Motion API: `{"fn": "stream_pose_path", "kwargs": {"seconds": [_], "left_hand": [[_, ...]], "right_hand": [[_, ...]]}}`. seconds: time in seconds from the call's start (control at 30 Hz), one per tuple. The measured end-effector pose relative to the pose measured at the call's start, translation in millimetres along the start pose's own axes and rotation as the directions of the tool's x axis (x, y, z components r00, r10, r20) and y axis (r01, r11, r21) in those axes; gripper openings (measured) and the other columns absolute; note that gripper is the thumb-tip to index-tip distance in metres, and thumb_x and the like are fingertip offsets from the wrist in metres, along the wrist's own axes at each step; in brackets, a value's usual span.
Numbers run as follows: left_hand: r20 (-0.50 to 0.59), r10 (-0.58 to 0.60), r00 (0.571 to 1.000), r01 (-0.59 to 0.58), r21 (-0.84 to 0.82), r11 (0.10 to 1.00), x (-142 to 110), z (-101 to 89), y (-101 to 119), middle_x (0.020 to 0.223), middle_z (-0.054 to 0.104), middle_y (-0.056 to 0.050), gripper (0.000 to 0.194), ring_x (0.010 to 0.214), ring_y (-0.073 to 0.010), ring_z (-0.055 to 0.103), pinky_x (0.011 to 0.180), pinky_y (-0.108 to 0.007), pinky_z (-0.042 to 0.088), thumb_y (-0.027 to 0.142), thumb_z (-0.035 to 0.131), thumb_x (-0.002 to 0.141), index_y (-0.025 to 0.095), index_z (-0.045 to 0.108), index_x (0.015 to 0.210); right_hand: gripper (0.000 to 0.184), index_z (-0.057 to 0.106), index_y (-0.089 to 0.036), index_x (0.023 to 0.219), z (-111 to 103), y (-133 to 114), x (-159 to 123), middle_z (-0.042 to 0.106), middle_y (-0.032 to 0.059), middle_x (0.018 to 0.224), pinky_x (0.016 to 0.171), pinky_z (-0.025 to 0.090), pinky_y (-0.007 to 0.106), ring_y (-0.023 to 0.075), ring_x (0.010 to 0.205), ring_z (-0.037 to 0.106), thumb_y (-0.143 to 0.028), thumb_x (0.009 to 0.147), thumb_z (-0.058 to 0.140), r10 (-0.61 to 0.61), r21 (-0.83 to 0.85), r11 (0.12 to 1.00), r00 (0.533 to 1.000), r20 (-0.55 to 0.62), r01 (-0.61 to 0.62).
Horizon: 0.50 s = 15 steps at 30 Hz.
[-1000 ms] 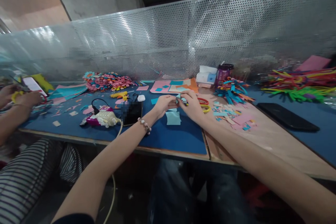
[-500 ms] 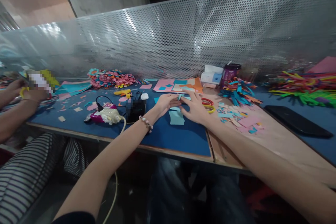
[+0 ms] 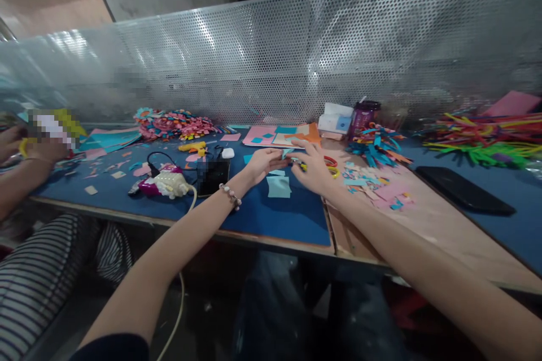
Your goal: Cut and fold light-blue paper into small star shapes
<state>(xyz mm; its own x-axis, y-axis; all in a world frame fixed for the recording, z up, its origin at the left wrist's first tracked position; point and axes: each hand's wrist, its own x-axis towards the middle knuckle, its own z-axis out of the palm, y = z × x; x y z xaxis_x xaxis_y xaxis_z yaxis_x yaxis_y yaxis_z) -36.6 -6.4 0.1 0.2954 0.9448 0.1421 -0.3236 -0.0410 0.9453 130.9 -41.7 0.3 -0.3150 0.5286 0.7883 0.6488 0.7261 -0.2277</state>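
Observation:
My left hand, with a beaded bracelet on its wrist, pinches a small light-blue paper piece at its fingertips. Close by on the right, my right hand has its fingers stretched and spread, the tips near that piece. Whether they touch it I cannot make out. Red and yellow loop handles, apparently of scissors, lie by the right hand, which partly hides them. Below both hands a light-blue paper square rests on the blue table top.
Sheets of coloured paper lie behind my hands. To the left are a power strip, a yellow glue gun and a co-worker's hands. Paper scraps, a purple cup and a black phone are right. A perforated metal panel stands behind.
The view has shifted slightly. My right hand's thumb and fingers show a wider gap, with yellow and dark bits visible through it. The left hand keeps its paper piece.

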Motion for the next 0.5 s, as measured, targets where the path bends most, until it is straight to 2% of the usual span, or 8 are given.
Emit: {"fn": "stream_pose_path", "kwargs": {"seconds": [0.07, 0.1, 0.17, 0.3, 0.4, 0.5], "left_hand": [[0.004, 0.001, 1.000, -0.001, 0.041, 0.999, 1, 0.8, -3, 0.078, 0.069, -0.009, 0.009, 0.075, -0.0172, 0.068, 0.082, -0.037, 0.052, 0.016, 0.062, 0.078, 0.009, 0.059, 0.084], [0.013, 0.006, 1.000, -0.006, 0.066, 0.998, 2, 1.2, -4, 0.077, 0.069, -0.008, 0.010, 0.075, -0.0174, 0.068, 0.081, -0.037, 0.052, 0.017, 0.063, 0.078, 0.010, 0.059, 0.084], [0.041, 0.025, 0.999, -0.030, 0.122, 0.992, 2, 1.9, -7, 0.076, 0.068, -0.007, 0.013, 0.075, -0.0176, 0.068, 0.077, -0.037, 0.053, 0.019, 0.065, 0.077, 0.010, 0.057, 0.084], [0.074, 0.080, 0.994, -0.096, 0.254, 0.962, 2, 3.8, -10, 0.081, 0.068, -0.007, 0.019, 0.074, -0.0173, 0.067, 0.066, -0.029, 0.052, 0.026, 0.065, 0.077, 0.012, 0.056, 0.087], [0.085, 0.100, 0.991, -0.123, 0.337, 0.934, 1, 4.6, -10, 0.084, 0.069, -0.010, 0.023, 0.075, -0.0164, 0.067, 0.060, -0.024, 0.048, 0.030, 0.064, 0.078, 0.012, 0.057, 0.088], [0.134, 0.113, 0.985, -0.154, 0.362, 0.919, 0, 4.4, -9, 0.089, 0.069, -0.012, 0.029, 0.080, -0.0168, 0.066, 0.063, -0.024, 0.048, 0.031, 0.067, 0.075, 0.010, 0.058, 0.094]], "right_hand": [[0.021, 0.065, -0.020, 0.089, 0, 3, 5, 0.061, 0.0103, 0.108, 0.096, 0.037, 0.045, 0.0253, 0.108, 0.050, -0.019, 0.080, 0.046, 0.104, 0.110, 0.990, 0.990, -0.093, -0.093], [0.020, 0.064, -0.020, 0.088, 1, 5, 7, 0.063, 0.0099, 0.101, 0.093, 0.040, 0.043, 0.0242, 0.102, 0.054, -0.021, 0.082, 0.046, 0.162, 0.163, 0.976, 0.981, -0.103, -0.144], [0.021, 0.064, -0.019, 0.088, 5, 9, 8, 0.066, 0.0083, 0.091, 0.085, 0.044, 0.039, 0.0223, 0.090, 0.058, -0.028, 0.084, 0.046, 0.246, 0.252, 0.941, 0.968, -0.048, -0.227], [0.022, 0.064, -0.019, 0.083, 13, 19, 6, 0.068, 0.0046, 0.080, 0.072, 0.046, 0.034, 0.0186, 0.074, 0.060, -0.034, 0.083, 0.049, 0.317, 0.340, 0.882, 0.945, 0.080, -0.325], [0.022, 0.065, -0.018, 0.079, 17, 26, 5, 0.067, 0.0041, 0.074, 0.068, 0.046, 0.033, 0.0183, 0.070, 0.060, -0.037, 0.080, 0.053, 0.365, 0.385, 0.845, 0.926, 0.094, -0.372], [0.023, 0.065, -0.017, 0.077, 19, 32, 6, 0.067, 0.0050, 0.072, 0.065, 0.045, 0.033, 0.0186, 0.068, 0.059, -0.039, 0.077, 0.057, 0.423, 0.420, 0.806, 0.902, 0.081, -0.416]]}}
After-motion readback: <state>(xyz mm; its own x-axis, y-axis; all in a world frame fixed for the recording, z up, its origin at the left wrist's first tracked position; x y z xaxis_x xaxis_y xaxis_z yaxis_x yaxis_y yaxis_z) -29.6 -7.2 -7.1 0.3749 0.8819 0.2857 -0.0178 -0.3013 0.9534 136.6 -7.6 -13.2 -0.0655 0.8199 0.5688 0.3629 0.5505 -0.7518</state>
